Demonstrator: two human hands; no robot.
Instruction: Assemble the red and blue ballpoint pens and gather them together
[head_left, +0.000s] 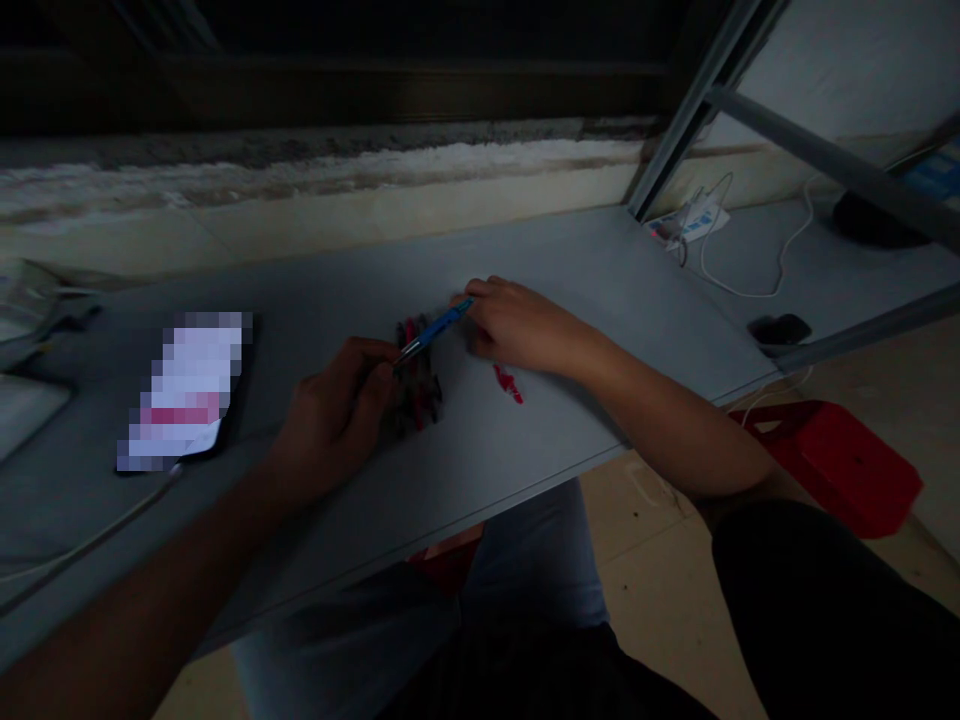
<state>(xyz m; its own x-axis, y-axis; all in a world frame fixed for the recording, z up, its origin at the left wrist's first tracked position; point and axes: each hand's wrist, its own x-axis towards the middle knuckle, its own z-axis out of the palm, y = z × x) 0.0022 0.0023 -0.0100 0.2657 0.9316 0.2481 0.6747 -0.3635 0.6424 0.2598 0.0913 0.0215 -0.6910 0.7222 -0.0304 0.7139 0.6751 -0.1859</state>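
A blue pen (437,329) slants above the desk between my two hands. At its lower, metallic end the thumb and fingers of my left hand (337,410) are pinched together. Its upper end is gripped by the fingers of my right hand (517,320), which partly hide it. Beneath the pen, beside my left fingertips, lies a small cluster of dark and red pens (418,400), blurred and partly covered. A small red and white piece (508,384) rests on the desk just below my right hand.
A lit phone (187,390) with a white cable lies at the left of the grey desk (487,470). Past a metal frame post (682,120) at the right are a power strip (690,222), cables and a dark mouse-like object (780,329). A red stool (832,465) stands below.
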